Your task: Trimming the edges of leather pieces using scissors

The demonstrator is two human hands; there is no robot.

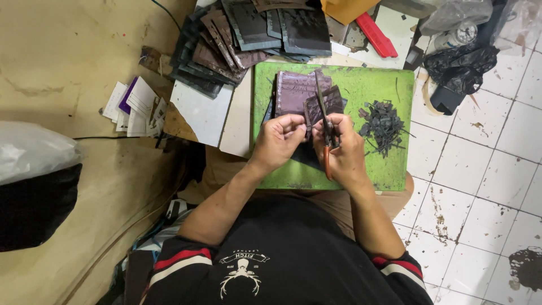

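Both hands' fingers [293,121] pinch the dark leather piece [323,104] (scissors [325,121] right).

A heap of dark embossed sheets [248,39] lay at twelve o'clock, a red flat tool [375,35] at one. Black plastic bags [460,68] sat at two, white paper cards [135,107] at ten, a grey sack [34,186] at nine.
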